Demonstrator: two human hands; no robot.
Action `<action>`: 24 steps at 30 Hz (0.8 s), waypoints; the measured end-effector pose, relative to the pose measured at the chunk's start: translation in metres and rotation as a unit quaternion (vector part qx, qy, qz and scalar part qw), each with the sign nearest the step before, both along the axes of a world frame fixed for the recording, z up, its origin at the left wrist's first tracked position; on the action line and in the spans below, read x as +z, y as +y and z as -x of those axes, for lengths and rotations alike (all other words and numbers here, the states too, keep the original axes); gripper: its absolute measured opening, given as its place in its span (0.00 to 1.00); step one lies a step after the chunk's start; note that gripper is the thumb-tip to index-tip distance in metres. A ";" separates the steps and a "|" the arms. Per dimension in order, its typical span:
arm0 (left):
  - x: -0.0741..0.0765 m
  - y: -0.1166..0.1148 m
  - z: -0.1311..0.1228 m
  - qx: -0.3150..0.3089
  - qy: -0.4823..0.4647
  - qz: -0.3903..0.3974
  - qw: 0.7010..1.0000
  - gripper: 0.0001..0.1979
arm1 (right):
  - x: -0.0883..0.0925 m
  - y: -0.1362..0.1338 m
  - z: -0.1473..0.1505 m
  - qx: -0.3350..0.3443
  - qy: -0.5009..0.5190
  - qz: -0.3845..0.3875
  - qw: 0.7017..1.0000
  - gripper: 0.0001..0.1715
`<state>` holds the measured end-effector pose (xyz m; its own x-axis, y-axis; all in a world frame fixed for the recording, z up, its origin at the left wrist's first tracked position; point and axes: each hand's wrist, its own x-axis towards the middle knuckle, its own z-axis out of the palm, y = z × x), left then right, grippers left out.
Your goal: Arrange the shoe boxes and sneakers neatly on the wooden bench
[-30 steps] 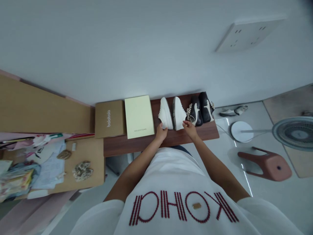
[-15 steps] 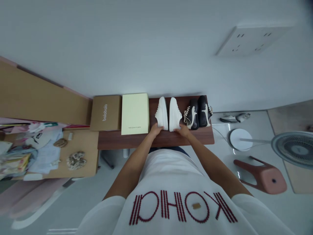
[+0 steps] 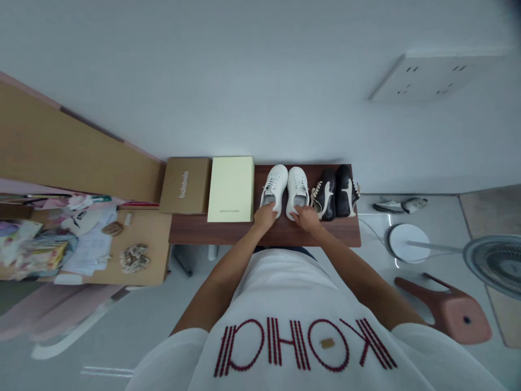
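Two white lace-up shoes stand upright, side by side, on a long, narrow, red-brown wooden surface [image 3: 228, 233], with their toes toward the pale grey wall [image 3: 244, 92]. The left grip [image 3: 264, 216] is closed on the heel of the left white shoe [image 3: 277, 176], and the right grip [image 3: 307, 218] is closed on the heel of the right white shoe [image 3: 298, 176]. There is grey inside both shoes. I can't read any words on them. To their left is a pale yellow box [image 3: 232, 187] with small dark letters that look like MEIZHIYUAN. Next to it sits a brown cardboard box [image 3: 187, 198] that says "balabala" in white, turned sideways. Close by on the right is a pair of dark shoes with cream stripes [image 3: 344, 187], so there is little room on that side. The person's white shirt [image 3: 285, 293] has big red dotted letters, upside down: K, O, H and a last one I can't be sure of. Farther left, a tan surface [image 3: 152, 233] has papers and a spotted cloth bunch [image 3: 135, 258] on it. On the right are a grey fan [image 3: 494, 266] and a pink stool [image 3: 466, 323], with a white socket plate [image 3: 431, 81] up on the wall.
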<state>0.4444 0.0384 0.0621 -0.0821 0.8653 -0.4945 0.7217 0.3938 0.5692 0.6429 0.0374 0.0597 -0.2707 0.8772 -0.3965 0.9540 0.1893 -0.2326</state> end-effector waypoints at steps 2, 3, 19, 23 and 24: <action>0.002 0.001 -0.004 -0.069 0.067 0.010 0.995 0.18 | 0.002 0.001 0.007 0.012 0.000 0.005 1.000 0.17; 0.003 0.002 -0.006 -0.090 0.094 0.016 0.991 0.18 | 0.002 0.002 0.011 0.015 0.005 0.008 1.000 0.17; -0.006 0.014 -0.017 -0.087 0.141 0.050 0.985 0.16 | -0.016 0.007 0.043 0.003 0.010 0.010 1.000 0.14; -0.001 0.006 -0.019 -0.052 0.106 0.034 0.992 0.18 | -0.017 0.005 0.037 -0.009 0.046 0.016 0.999 0.15; 0.002 0.004 -0.020 -0.047 0.099 0.021 0.994 0.19 | -0.017 0.004 0.033 -0.013 0.068 0.013 0.998 0.16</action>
<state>0.4647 0.0426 0.0638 -0.1014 0.8524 -0.5129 0.8532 0.3397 0.3958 0.6101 0.0412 0.0424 -0.3012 0.8747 -0.3797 0.9180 0.1582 -0.3637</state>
